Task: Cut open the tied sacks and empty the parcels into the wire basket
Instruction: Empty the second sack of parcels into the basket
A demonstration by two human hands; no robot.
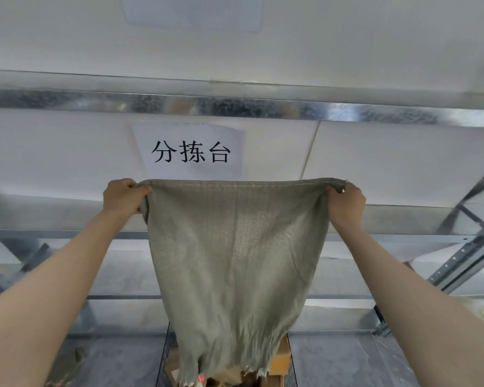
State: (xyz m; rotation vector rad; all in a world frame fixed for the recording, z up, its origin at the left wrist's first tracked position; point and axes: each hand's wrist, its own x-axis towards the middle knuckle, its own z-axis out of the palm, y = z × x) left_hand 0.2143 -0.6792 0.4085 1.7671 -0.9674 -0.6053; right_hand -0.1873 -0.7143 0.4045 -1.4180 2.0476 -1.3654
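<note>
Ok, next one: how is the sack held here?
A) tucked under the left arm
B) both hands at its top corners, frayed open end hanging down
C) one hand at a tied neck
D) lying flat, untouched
B: the left hand and right hand each grip a top corner of the sack, its frayed end hanging over the wire basket.

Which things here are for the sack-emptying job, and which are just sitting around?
For the job: sack, gripped at its top corners by the left hand and right hand; parcels below it; wire basket.

Just around: paper sign on the wall; metal rack.
</note>
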